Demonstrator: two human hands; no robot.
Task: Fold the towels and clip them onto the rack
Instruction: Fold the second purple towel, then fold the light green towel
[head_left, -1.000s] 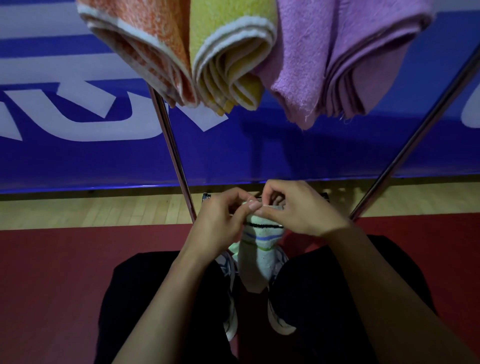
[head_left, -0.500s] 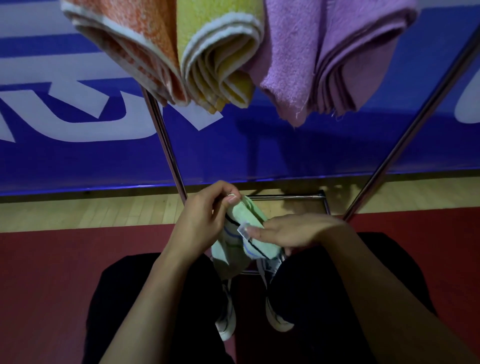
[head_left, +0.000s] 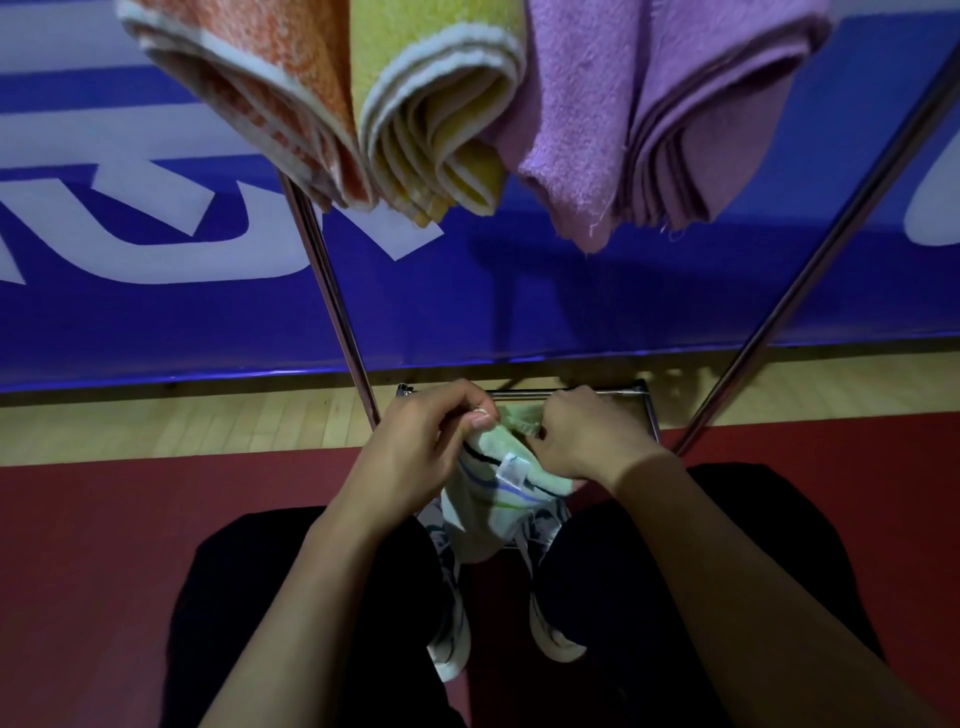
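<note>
Right hand (head_left: 582, 441) has moved up to pinch the striped towel (head_left: 493, 499) beside the left hand (head_left: 415, 457), both grips closed, fingertips hidden.

Blue banner (head_left: 467, 312), white shoes (head_left: 550, 623)

The orange towel (head_left: 270, 78), yellow towel (head_left: 441, 104) and purple towel (head_left: 649, 104) are thick terry cloth, nubbly and matt, the first two edged in white. The rack (head_left: 332, 291) is polished metal tubing with a bright sheen. The small pale green striped towel (head_left: 488, 499) is thinner soft cloth with a glossy sewn label. The floor (head_left: 156, 426) is smooth varnished wood beside matt red.
</note>
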